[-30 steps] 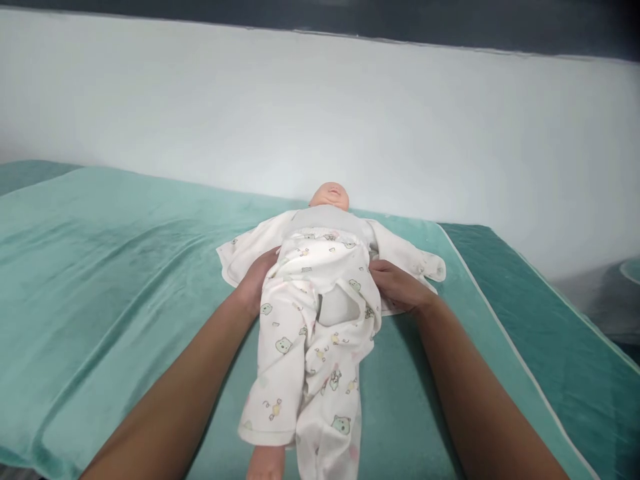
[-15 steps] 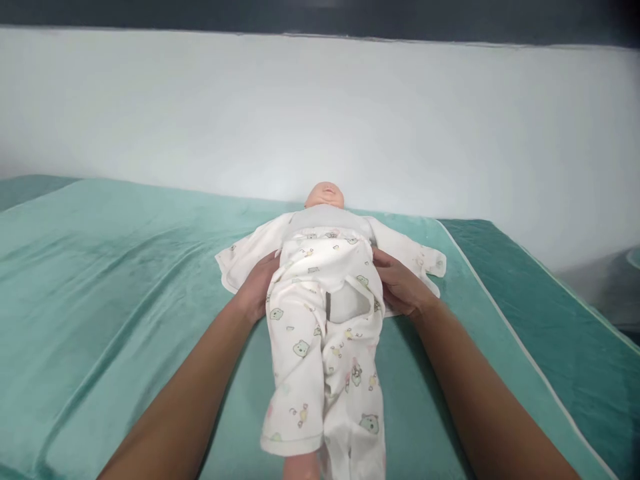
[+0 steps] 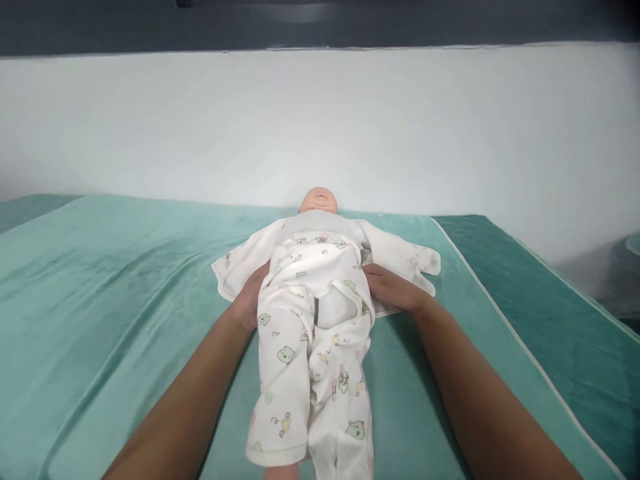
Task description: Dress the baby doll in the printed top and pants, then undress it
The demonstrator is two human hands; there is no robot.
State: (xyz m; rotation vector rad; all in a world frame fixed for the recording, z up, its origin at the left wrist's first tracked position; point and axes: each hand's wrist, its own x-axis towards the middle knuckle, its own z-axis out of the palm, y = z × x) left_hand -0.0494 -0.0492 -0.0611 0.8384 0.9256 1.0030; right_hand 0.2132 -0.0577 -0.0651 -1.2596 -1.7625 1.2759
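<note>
A baby doll (image 3: 319, 200) lies on its back with its head toward the wall. It wears white baby pants (image 3: 285, 333) printed with small animals, split open at the crotch over something white. A white baby jacket (image 3: 400, 250) spreads out to both sides. My left hand (image 3: 254, 297) is closed at the pants' left hip, its fingertips tucked out of sight behind the cloth. On the opposite hip, my right hand (image 3: 391, 288) grips the side of the pants, its fingers partly hidden too. One bare foot (image 3: 283, 472) shows under the left pant leg.
A light green sheet (image 3: 125, 300) with several wrinkles lies under the doll. Along the right runs a darker green cover (image 3: 550, 300). Behind the bed stands a white wall (image 3: 320, 120), with a dark band above it.
The doll and both hands appear slightly further left and the wall edge lower, as the camera view has shifted. Both hands stay at the hips; the right hand's fingers look more tucked in.
</note>
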